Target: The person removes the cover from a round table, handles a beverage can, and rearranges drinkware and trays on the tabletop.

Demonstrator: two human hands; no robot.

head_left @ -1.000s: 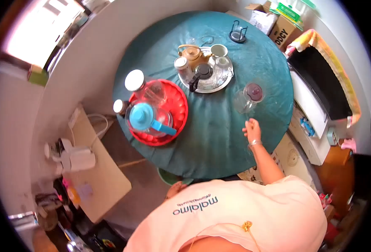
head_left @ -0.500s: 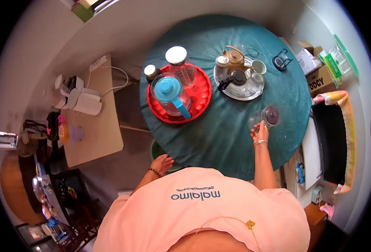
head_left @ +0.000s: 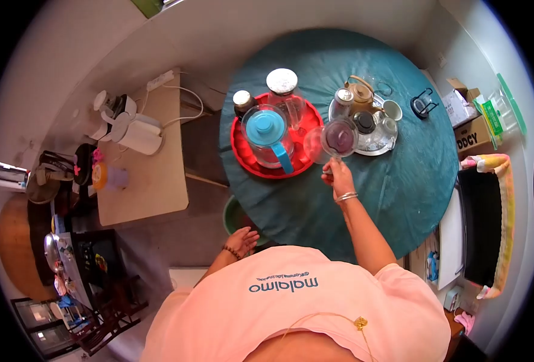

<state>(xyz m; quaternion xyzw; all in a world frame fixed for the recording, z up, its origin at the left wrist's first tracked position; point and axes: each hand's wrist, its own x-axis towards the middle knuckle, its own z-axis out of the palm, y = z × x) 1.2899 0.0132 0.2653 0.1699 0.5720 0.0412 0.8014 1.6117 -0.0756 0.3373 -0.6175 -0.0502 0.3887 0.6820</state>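
Note:
My right hand (head_left: 338,176) grips the handle of a clear glass pitcher with a purple-brown lid (head_left: 340,137), held between the two trays and overlapping the red one in view. The red tray (head_left: 247,161) bears a glass pitcher with a turquoise lid (head_left: 265,128), a white-lidded jar (head_left: 282,82) and a small jar (head_left: 243,99) at its edge. A silver tray (head_left: 383,146) holds a brown teapot (head_left: 360,92), a black-lidded pot (head_left: 364,122), a cup (head_left: 392,109) and a lidded glass jar (head_left: 343,98). My left hand (head_left: 242,241) is empty, fingers spread, beside the table's front edge.
The round table (head_left: 393,208) has a green cloth. A black wire holder (head_left: 423,105) stands at its back right. Left is a beige side table (head_left: 152,196) with a white kettle (head_left: 137,134). A green bin (head_left: 233,218) sits below the round table's edge.
My right hand has closed on the purple-lidded pitcher and carried it left from the table's right side, toward the red tray. The camera view has shifted. My left hand remains low, near the table edge.

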